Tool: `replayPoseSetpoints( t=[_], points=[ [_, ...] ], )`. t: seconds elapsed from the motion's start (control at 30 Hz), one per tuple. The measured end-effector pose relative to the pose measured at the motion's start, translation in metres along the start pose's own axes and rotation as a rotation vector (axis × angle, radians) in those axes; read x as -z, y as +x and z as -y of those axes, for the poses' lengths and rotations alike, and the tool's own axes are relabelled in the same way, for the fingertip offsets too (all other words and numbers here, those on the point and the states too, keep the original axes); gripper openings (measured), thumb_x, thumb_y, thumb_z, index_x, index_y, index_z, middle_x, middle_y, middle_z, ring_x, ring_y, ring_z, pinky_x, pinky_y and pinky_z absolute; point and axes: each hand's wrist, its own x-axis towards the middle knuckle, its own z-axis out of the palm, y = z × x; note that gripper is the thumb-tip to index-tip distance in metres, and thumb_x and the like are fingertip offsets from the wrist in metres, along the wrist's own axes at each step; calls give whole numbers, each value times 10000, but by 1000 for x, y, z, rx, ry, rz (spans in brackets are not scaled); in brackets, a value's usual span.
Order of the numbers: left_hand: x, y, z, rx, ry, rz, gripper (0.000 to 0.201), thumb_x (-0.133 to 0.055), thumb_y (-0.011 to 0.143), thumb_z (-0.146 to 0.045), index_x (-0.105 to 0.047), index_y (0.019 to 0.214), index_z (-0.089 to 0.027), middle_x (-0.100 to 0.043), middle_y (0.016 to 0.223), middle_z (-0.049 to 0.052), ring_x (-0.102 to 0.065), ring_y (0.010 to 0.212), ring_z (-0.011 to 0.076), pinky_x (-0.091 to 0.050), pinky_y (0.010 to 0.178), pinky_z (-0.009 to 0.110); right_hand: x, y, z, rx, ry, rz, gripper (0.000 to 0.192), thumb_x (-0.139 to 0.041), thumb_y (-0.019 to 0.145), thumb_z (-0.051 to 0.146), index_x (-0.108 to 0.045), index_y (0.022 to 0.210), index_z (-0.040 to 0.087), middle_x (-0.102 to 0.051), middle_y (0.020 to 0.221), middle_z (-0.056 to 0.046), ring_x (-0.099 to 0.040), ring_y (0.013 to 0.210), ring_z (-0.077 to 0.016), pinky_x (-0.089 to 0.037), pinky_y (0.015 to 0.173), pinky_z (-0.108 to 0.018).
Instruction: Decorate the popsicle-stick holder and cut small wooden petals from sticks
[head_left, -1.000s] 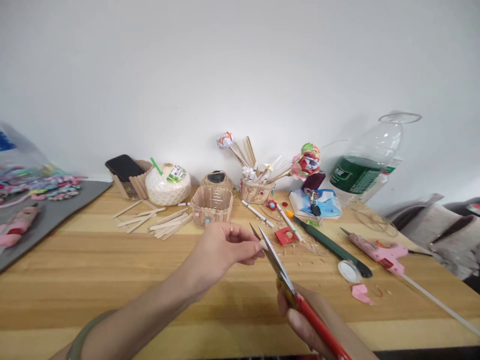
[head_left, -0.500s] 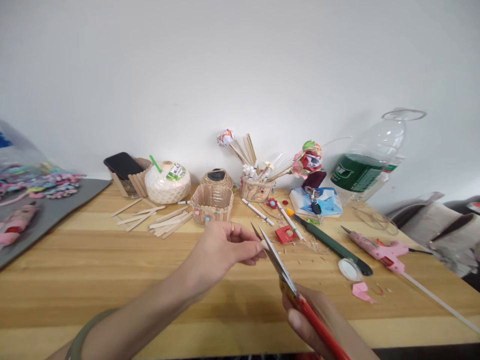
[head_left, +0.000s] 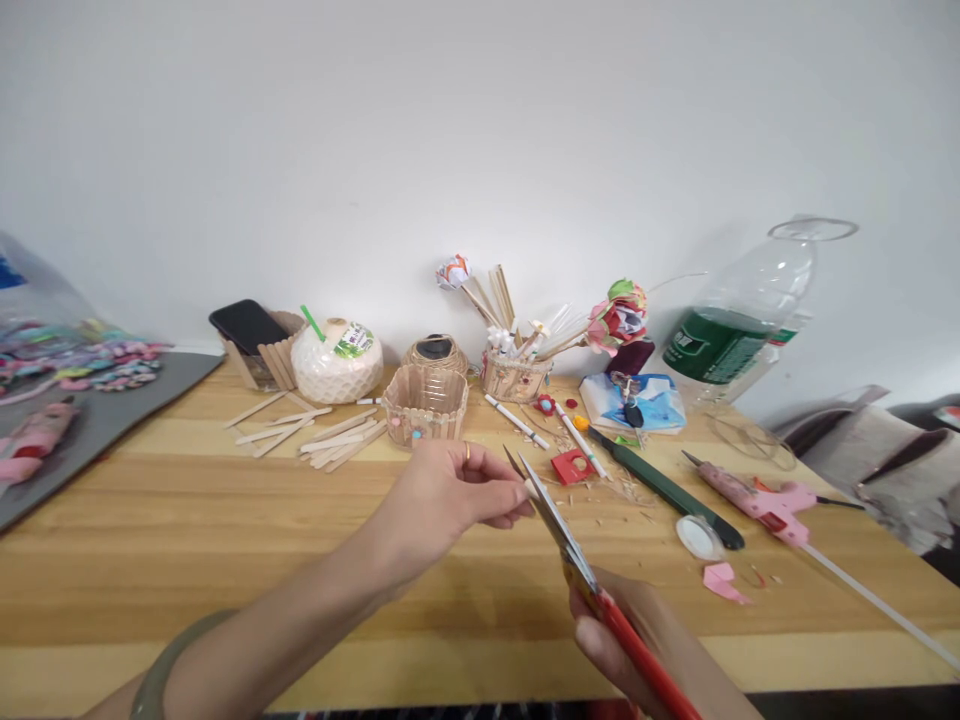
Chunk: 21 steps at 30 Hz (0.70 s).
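Observation:
My left hand is closed in a pinch on a small pale wooden piece, mostly hidden by the fingers. Its end sits between the slightly parted blades of a pair of scissors. The red handles of these are gripped by my right hand, whose other fingers are partly hidden under them. Just beyond the left hand stands a small basket of craft sticks around a clear container, with little flowers on its side. Loose craft sticks lie to its left.
Right of the scissors are a red paper scrap, a green craft knife, a round lid and a pink glue gun. Along the wall stand a wrapped coconut, twine, a paper-flower holder and a bottle.
Almost nothing differs. The view has shifted very slightly; both hands, the wooden piece and the scissors keep nearly the same positions.

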Motion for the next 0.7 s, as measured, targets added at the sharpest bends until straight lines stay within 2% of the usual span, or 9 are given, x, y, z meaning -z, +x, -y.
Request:
replayPoseSetpoints(
  t=[0.17,0.37,0.7],
  points=[
    [1,1,-1,-2,8,7,105,-689,634,-98,-678,548,-158,-670,535,-28,-590,535,68,-487,552,167,0,1,6,-47,22,9,555,-379,746,761,-421,613,223,-443,590,9,-401,587,-171,-323,532,-280],
    [6,1,-2,-20,64,55,34,-715,625,-168,-703,594,-160,-669,573,-19,-583,570,82,-483,552,179,2,4,12,-138,-62,17,672,-251,643,891,-307,578,224,-304,562,43,-274,545,-132,-211,503,-271],
    [4,0,-3,-16,97,12,45,-701,617,-181,-688,579,-163,-670,580,-8,-589,589,107,-484,582,217,1,6,12,-159,-92,39,676,-236,637,897,-296,591,225,-323,565,41,-278,546,-129,-215,504,-263]
  ],
)
